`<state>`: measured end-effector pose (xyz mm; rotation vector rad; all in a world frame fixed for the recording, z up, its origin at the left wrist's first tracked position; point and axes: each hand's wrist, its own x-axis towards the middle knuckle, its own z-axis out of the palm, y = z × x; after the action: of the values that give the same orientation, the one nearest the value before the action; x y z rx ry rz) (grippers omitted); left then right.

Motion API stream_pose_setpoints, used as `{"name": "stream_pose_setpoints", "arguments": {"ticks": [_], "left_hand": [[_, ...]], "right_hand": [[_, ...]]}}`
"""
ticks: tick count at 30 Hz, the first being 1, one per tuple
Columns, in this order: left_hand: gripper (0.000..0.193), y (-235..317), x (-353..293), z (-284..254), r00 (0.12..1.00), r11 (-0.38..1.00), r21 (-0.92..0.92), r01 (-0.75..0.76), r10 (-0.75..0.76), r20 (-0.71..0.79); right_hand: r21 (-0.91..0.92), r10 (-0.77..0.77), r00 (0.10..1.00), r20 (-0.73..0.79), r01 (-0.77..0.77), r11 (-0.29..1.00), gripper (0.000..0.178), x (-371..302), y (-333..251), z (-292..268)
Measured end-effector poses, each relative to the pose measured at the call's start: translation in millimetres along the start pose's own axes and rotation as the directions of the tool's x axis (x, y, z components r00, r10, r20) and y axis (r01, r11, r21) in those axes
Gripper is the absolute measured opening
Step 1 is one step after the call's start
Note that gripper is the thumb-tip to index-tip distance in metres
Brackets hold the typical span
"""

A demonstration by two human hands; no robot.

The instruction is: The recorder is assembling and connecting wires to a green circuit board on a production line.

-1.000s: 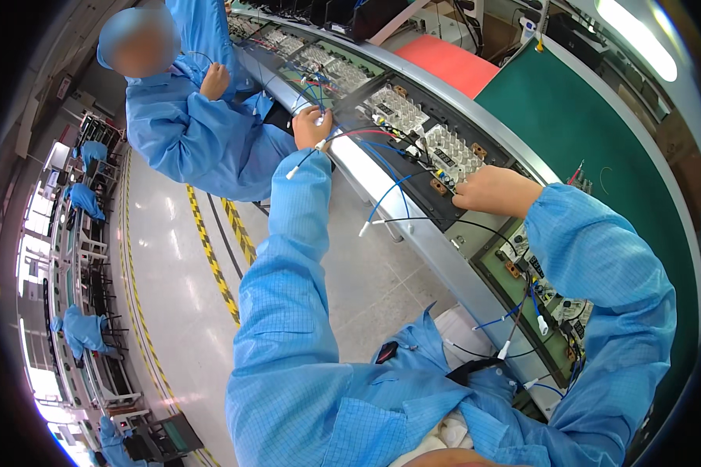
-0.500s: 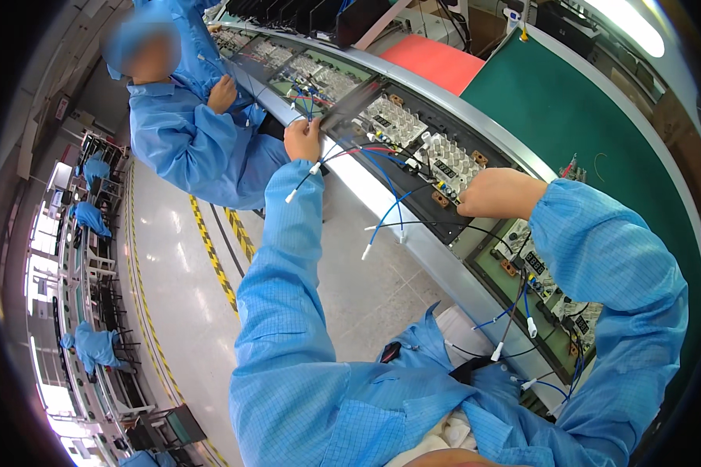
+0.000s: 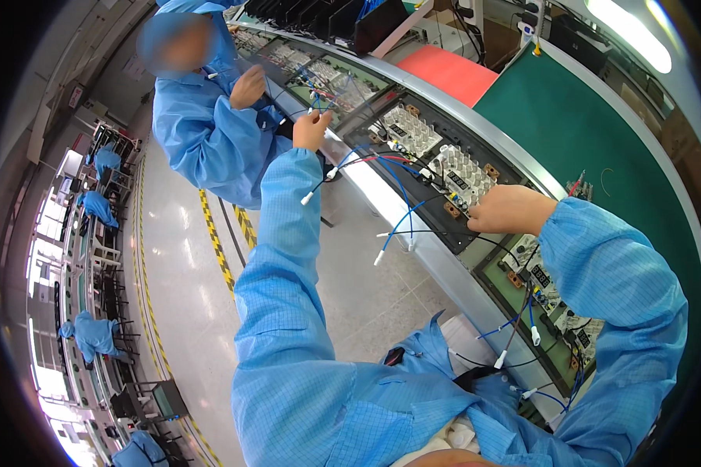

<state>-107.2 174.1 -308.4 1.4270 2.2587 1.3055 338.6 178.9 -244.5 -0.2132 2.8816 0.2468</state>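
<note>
My left hand (image 3: 310, 130) is closed in a pinch near the front rail of the bench. What lies between its fingers is too small to make out. My right hand (image 3: 512, 209), fingers curled down, is at the near right corner of a white circuit board (image 3: 461, 173) with a small dark display. Its fingertips are partly hidden, and I cannot tell whether they grip anything. A second white circuit board (image 3: 413, 131) lies beside it on the same black tray (image 3: 487, 227). Black, red and blue wires (image 3: 389, 165) with white connectors run from the boards over the rail.
Nearer me, another tray (image 3: 494, 274) bears more boards and loose wires. A green mat (image 3: 584, 124) and a red mat (image 3: 448, 74) cover the bench beyond. A co-worker (image 3: 210, 132) in blue is at the far left, hands near the line. Striped tape (image 3: 216, 241) marks the floor.
The whole view has shifted slightly. My left hand has moved a little farther away, off the tray's corner. My right hand stays at the same board.
</note>
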Motion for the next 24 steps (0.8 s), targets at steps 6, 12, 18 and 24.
{"name": "stream_pose_setpoints", "arguments": {"ticks": [6, 12, 18, 24], "left_hand": [[0.054, -1, -14, -13, 0.996, 0.955, 0.293, -0.054, 0.03, 0.086], [0.047, 4, -51, 9, 1.0, 0.986, 0.162, -0.024, 0.022, 0.018], [0.05, -15, -68, 18, 0.973, 0.994, 0.018, -0.11, 0.111, -0.201], [0.048, 5, -112, 45, 0.779, 0.932, 0.059, -0.358, 0.333, -0.531]], "right_hand": [[-0.12, -0.056, 0.992, -0.114, 0.042, 0.992, 0.006, -13, -2, 6], [-0.133, -0.025, 0.992, -0.123, 0.008, 0.991, 0.007, -10, 2, 16], [-0.139, -0.016, 0.993, -0.114, 0.0, 0.99, 0.01, -6, 4, 20], [-0.159, 0.004, 0.995, -0.097, -0.019, 0.987, 0.012, -12, 6, 21]]}}
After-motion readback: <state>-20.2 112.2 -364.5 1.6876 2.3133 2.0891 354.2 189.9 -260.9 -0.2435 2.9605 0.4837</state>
